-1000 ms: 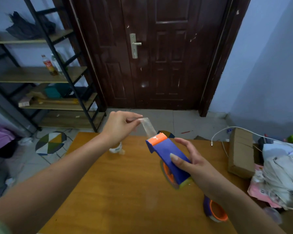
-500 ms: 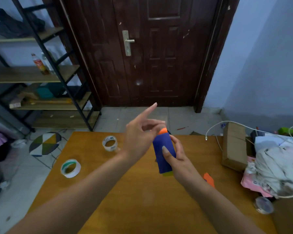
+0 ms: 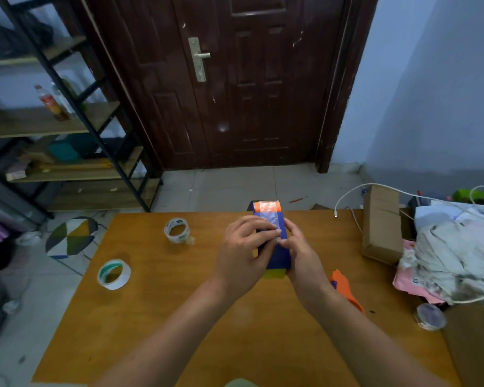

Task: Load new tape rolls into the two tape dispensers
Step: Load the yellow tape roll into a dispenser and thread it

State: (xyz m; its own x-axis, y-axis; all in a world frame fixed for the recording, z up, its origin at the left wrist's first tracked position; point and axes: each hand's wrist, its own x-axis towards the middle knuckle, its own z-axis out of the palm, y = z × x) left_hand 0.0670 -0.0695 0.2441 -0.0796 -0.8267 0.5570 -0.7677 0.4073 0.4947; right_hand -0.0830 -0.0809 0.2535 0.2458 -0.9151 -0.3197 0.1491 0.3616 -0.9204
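I hold a blue tape dispenser (image 3: 279, 248) with an orange front end upright above the wooden table (image 3: 179, 317). A strip of clear tape lies flat over its top face. My left hand (image 3: 245, 251) grips its left side with fingertips pressing on the tape. My right hand (image 3: 301, 254) grips the right side. A second dispenser (image 3: 344, 289), orange and blue, lies on the table behind my right wrist, partly hidden. A clear tape roll (image 3: 177, 230) stands at the far left of the table. A white roll with a green core (image 3: 113, 274) lies nearer, at the left edge.
A cardboard box (image 3: 382, 224) and a pile of cloth (image 3: 456, 255) with a white cable crowd the table's right side. A small round lidded container (image 3: 429, 317) sits at the right front. A shelf rack (image 3: 67, 121) and a dark door (image 3: 246, 79) stand beyond.
My left hand let go of the raised tape end and came down onto the dispenser. The tape strip now lies pressed flat along the dispenser's top. The camera tilted downward.
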